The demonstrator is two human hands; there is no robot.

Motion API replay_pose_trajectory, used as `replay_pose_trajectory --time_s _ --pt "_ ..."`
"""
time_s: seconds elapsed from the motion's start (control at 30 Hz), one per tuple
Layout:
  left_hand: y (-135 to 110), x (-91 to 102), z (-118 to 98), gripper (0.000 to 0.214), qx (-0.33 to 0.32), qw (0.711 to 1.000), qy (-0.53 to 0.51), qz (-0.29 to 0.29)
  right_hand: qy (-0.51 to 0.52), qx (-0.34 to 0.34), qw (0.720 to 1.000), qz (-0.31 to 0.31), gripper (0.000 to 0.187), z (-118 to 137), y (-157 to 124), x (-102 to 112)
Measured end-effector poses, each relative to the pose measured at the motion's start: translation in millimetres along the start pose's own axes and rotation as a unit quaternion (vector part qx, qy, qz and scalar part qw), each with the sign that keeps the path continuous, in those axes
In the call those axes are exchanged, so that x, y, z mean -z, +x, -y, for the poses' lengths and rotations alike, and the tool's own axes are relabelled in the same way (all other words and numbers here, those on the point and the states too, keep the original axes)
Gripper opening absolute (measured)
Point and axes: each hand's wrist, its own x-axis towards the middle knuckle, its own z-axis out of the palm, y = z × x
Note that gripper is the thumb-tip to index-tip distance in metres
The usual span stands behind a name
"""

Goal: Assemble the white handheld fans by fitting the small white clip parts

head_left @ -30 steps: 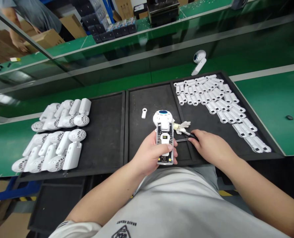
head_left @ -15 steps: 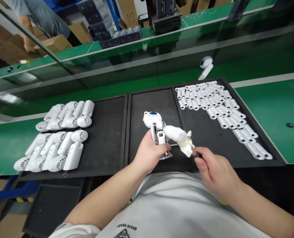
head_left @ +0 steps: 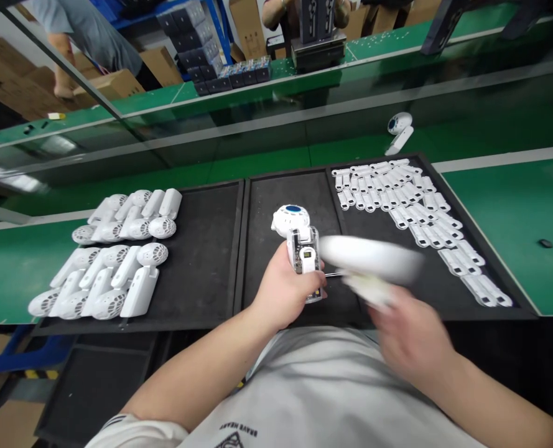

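A pale grey T-shirt (head_left: 304, 398) with dark chest lettering (head_left: 232, 426) and a striped white sleeve (head_left: 134, 430), forearms (head_left: 196, 379) bare.

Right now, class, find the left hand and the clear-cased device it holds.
left hand (head_left: 288, 291), head view, back of the hand
clear-cased device (head_left: 303, 255), head view, clear casing at its middle

A green tabletop (head_left: 504, 236) is carrying two black trays side by side, the left tray (head_left: 211, 249) touching the right tray (head_left: 276, 193). White plastic devices with round grilled heads (head_left: 127, 224) are lying in two rows on the left tray. Small flat white plastic parts (head_left: 397, 199) are crowding the right tray's far right side, while a white round-headed device (head_left: 400, 132) is resting beyond its far edge and a small dark piece (head_left: 545, 243) is lying off its right edge.
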Motion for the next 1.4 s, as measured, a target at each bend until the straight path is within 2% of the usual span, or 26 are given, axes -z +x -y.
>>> replay_pose_trajectory --time_s 0.1,0.17,0.23,0.33,0.43,0.5,0.57,0.63,0.7,0.77,0.83,0.9,0.97,1.07,1.17,1.27,1.4 --pt "-4 -0.4 -1 0.040 0.006 1.000 -0.003 0.000 0.034 0.040 0.998 0.015 0.030 2 5 -7" --pt "-6 1.2 -3 0.041 0.012 1.000 -0.010 -0.001 0.063 0.040 0.997 -0.013 0.026 -1 5 -7" --pt "-7 3.7 -6 0.040 0.003 1.000 -0.028 0.006 0.047 0.013 0.998 -0.048 0.025 -9 5 -6" --pt "-9 7.6 -9 0.037 -0.006 0.998 -0.061 0.033 -0.075 -0.043 0.996 -0.035 0.031 -30 10 -4" --pt "-12 10.5 -10 0.036 0.003 0.993 -0.093 0.076 -0.198 -0.114 0.973 0.030 0.033 -56 19 -5" --pt "-15 11.9 -10 0.038 0.006 0.990 -0.106 0.097 -0.244 -0.157 0.954 0.069 0.034 -71 25 -5" --pt "-16 13.3 -9 0.041 0.003 0.988 -0.108 0.106 -0.277 -0.166 0.944 0.067 0.035 -78 30 -5" --pt "-15 15.4 -8 0.044 0.001 0.989 -0.105 0.104 -0.300 -0.126 0.945 0.009 0.036 -73 34 -6" --pt "-12 18.5 -6 0.045 -0.003 0.992 -0.099 0.084 -0.289 -0.036 0.956 -0.035 0.038 -56 39 -12" --pt "-8 22.2 -4 0.045 -0.007 0.994 -0.099 0.055 -0.241 0.067 0.968 0.008 0.038 -32 46 -24" --pt "-7 26.5 -4 0.044 -0.008 0.994 -0.097 0.041 -0.194 0.139 0.966 0.101 0.031 -10 54 -39" --pt "-10 30.8 -5 0.045 -0.009 0.995 -0.094 0.045 -0.172 0.161 0.959 0.160 0.018 1 61 -51" --pt "-14 35.1 -8 0.047 -0.005 0.995 -0.088 0.049 -0.164 0.155 0.959 0.174 0.017 3 66 -55" --pt "-21 40.4 -10 0.051 0.007 0.996 -0.073 0.051 -0.109 0.131 0.980 0.102 0.022 0 67 -37" --pt "-24 41.8 -9 0.052 0.016 0.998 -0.030 0.055 -0.060 0.176 0.982 0.025 0.024 6 64 -1" --pt "-25 38.0 -7 0.044 0.036 0.996 0.065 0.058 -0.124 0.252 0.960 0.023 0.023 24 60 32" --pt "-27 30.4 -4 0.033 -0.006 0.970 0.229 0.082 -0.213 0.265 0.939 0.053 0.019 37 54 50"
